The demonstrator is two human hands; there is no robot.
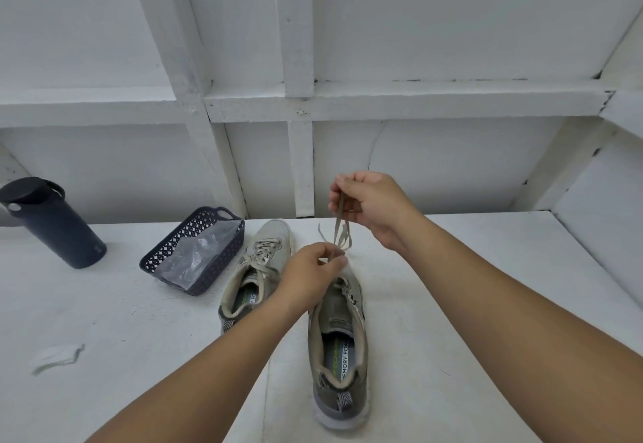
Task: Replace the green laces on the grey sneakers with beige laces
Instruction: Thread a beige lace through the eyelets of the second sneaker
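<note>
Right hand [368, 204] raised, pinching the beige lace [339, 223]; left hand [315, 270] pinching, apparently, the same lace at the near grey sneaker [339, 345], mid-desk [487, 268]. Laced sneaker [257, 268] alongside, toward the back edge.

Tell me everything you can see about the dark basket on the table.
The basket is a small, dark navy rectangular tray of what looks like plastic, with lattice-cut walls and a handle slot at its far end. It sits angled on the white table, just left of the laced sneaker. A crumpled clear plastic bag lies inside. Neither hand touches it.
</note>
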